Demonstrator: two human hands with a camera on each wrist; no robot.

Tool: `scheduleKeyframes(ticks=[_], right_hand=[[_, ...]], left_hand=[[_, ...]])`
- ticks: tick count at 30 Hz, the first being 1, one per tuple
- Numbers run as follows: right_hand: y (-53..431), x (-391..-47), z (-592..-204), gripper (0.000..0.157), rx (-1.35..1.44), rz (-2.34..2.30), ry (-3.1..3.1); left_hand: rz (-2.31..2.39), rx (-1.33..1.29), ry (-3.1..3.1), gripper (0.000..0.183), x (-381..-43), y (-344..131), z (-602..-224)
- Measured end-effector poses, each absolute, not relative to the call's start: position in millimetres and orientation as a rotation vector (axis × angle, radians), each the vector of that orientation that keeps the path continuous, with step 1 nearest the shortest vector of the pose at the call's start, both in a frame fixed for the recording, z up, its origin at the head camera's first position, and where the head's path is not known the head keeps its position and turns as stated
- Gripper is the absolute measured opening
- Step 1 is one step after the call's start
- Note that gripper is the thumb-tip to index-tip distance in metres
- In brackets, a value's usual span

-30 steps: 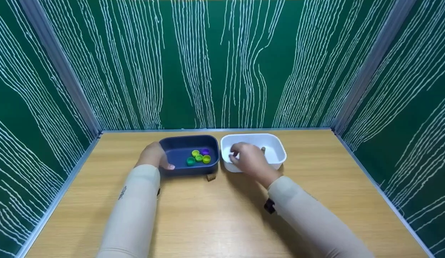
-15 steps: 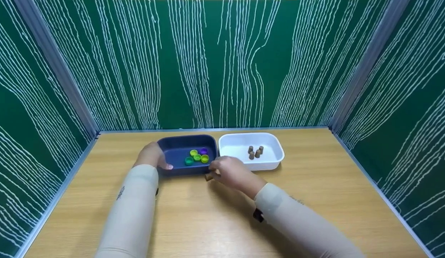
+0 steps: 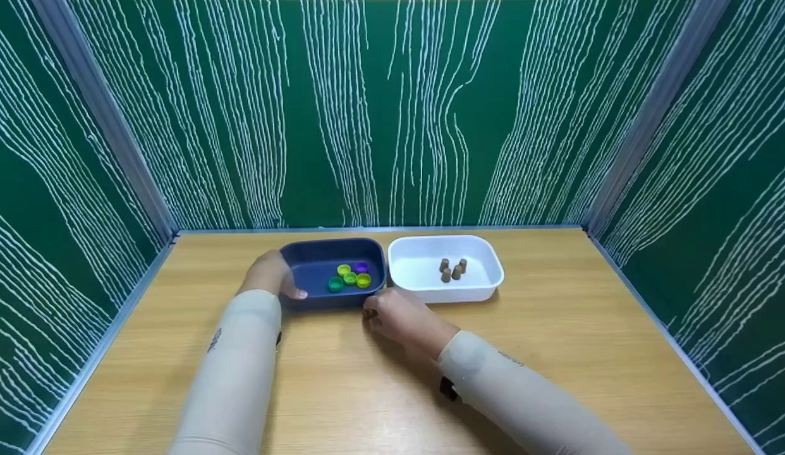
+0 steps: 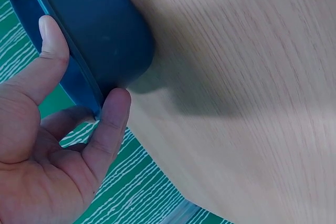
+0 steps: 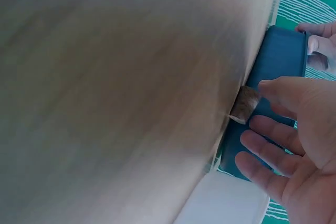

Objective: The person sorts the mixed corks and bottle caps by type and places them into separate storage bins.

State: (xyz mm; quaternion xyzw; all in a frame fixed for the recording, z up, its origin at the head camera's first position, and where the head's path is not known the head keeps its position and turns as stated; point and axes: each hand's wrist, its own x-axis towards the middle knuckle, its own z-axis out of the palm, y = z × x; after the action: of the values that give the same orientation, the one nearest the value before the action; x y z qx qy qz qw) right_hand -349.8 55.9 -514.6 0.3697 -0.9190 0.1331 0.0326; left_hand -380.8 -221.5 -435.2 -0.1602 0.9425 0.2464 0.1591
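Note:
A dark blue plastic bin [image 3: 326, 303] holds several green, yellow and purple bottle caps [image 3: 349, 278]. My left hand [image 3: 266, 275] grips its left end, with the thumb over the rim and fingertips at the corner in the left wrist view. Just in front of this bin, a brown cork stopper [image 5: 245, 104] lies on the table. My right hand [image 3: 402, 319] is at the cork, thumb tip right at its edge and the other fingers loosely spread beside it. Several more cork stoppers [image 3: 456, 272] stand in the white bin [image 3: 456, 294] to the right.
Both bins sit side by side near the back of the wooden table [image 3: 342, 392]. Green panels [image 3: 399, 114] with white wavy lines enclose the back and both sides, joined by grey metal posts [image 3: 114, 120].
My right hand has moved from over the white bin leftward and toward me, down to the loose cork stopper by the dark bin. The left hand has stayed on the dark bin.

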Motion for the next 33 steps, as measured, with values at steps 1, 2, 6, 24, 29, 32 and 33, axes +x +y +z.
scheduleKeyframes(ticks=[1,2,6,24,29,32,33], right_hand=[[54,-349,-515,0.015,1.127,0.392,-2.837],[53,-349,-516,0.015,1.113,0.375,-2.847],[47,-347,-517,0.011,1.054,0.300,-2.893],[38,-347,-520,0.020,0.941,0.428,-2.971],[39,-348,-519,0.021,0.969,0.416,-2.948],[41,-348,-518,0.022,0.981,0.425,-2.947],[42,-348,-517,0.022,0.979,0.438,-2.952]], left_hand=[[0.708,-0.461,2.692,0.110,-381,-222,-435],[0.711,-0.464,2.690,0.110,-382,-222,-435],[0.733,-0.484,2.680,0.111,-383,-221,-436],[0.775,-0.494,2.682,0.109,-379,-222,-434],[0.699,-0.429,2.716,0.109,-375,-222,-431],[0.698,-0.427,2.711,0.110,-377,-222,-431],[0.698,-0.427,2.709,0.110,-377,-222,-432]])
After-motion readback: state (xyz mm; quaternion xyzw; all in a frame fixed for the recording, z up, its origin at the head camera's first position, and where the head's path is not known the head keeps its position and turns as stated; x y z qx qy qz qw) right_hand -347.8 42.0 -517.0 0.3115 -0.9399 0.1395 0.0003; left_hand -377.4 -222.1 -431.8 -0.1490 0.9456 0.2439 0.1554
